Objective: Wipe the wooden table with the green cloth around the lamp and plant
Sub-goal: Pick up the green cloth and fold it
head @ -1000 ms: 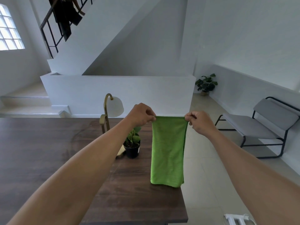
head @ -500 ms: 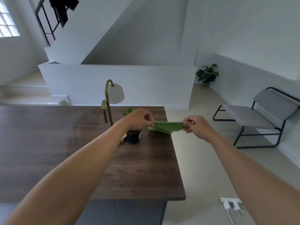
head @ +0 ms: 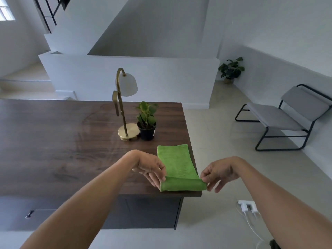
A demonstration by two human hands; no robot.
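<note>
The green cloth [head: 177, 166] lies as a long strip on the near right corner of the dark wooden table [head: 62, 141], its near end folded over at the table edge. My left hand [head: 151, 168] pinches the fold's left corner and my right hand [head: 218, 172] pinches its right corner. Beyond the cloth stand a brass lamp [head: 124, 108] with a white shade and a small plant [head: 147, 121] in a black pot, side by side.
The table's right edge drops to a pale tiled floor. A grey bench [head: 285, 114] stands at the right wall, a potted plant [head: 230, 69] in the far corner. A white power strip [head: 247, 206] with cables lies on the floor below my right hand.
The cloth hung stretched between my hands a second ago; both hands have since come down toward me and laid it flat on the table, folding the near end over.
</note>
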